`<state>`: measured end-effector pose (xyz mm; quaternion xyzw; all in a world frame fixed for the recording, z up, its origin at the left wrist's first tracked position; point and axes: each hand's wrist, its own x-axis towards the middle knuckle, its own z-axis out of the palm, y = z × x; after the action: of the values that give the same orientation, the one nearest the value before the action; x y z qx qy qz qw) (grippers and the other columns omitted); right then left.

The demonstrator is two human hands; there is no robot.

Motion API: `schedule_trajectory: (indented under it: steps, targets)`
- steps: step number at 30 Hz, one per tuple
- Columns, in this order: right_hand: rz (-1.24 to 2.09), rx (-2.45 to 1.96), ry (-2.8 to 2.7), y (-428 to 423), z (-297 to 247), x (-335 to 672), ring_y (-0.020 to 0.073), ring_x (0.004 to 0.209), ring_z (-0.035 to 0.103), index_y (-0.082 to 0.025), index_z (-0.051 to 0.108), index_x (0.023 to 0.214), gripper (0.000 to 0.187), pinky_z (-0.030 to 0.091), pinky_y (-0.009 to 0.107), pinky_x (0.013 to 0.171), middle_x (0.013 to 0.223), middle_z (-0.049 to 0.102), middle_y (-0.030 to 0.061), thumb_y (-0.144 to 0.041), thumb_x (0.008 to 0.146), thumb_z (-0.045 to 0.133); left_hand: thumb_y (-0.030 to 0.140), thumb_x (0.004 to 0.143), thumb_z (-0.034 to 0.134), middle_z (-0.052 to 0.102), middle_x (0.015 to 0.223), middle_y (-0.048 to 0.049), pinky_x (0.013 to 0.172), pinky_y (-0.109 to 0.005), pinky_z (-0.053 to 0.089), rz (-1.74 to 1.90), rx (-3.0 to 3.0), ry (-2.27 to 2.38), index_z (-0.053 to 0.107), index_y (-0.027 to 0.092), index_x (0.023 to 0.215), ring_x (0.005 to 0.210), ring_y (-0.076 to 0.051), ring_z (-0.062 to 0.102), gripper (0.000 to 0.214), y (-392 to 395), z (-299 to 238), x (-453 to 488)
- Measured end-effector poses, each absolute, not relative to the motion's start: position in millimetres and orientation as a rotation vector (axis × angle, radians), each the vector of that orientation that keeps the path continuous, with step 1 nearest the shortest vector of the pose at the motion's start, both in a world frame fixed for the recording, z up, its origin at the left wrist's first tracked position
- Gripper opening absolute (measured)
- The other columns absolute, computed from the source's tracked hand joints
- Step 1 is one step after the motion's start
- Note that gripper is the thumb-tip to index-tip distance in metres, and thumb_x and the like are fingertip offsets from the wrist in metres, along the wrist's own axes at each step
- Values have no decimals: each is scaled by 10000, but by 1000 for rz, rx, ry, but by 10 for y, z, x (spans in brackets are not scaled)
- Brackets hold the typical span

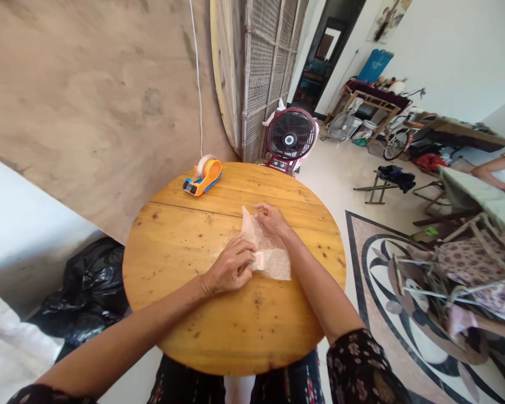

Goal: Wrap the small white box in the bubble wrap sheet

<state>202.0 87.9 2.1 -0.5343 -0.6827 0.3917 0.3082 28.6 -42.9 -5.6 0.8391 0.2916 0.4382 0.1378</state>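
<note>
Tape dispenser (pixel 211 175), fan (pixel 290 136) beyond wrap (pixel 278 265); left hand (pixel 231 265) partly covers packet (pixel 259 261); right hand (pixel 272 220) curled; both grips unclear.

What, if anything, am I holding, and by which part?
Your left hand holds the small pale item by its left end; your right hand is at the far end of the translucent sheet, grip unclear.

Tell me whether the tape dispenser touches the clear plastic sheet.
Apart. The head view shows bare wooden tabletop between the clear plastic sheet and the orange tape dispenser, which stands farther back.
</note>
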Motion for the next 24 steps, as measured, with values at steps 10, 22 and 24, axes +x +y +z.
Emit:
schedule_trajectory:
  steps: [10,22,24]
  targets:
    - [945,-1428,-1867,986,3,2058,89,472,410,-158,647,1019,343,336,200,494,529,490,-72,-169,720,480,61,635,511,590,910,-59,966,-416,438,955,2547,653,533,191,806,841,-175,570,216,-227,208,235]
    - [980,-1363,-1946,1077,-40,2087,92,510,443,-177,639,877,204,337,200,517,574,538,-55,-193,731,499,84,664,512,550,952,-71,798,-320,470,868,2306,632,508,187,830,879,-184,539,196,-172,180,244]
    - [987,-1351,-1952,1073,-15,2087,91,504,426,-175,633,855,178,323,201,511,561,518,-57,-217,732,511,75,665,511,545,965,-71,798,-319,467,880,2260,642,510,187,845,889,-184,536,212,-176,153,245]
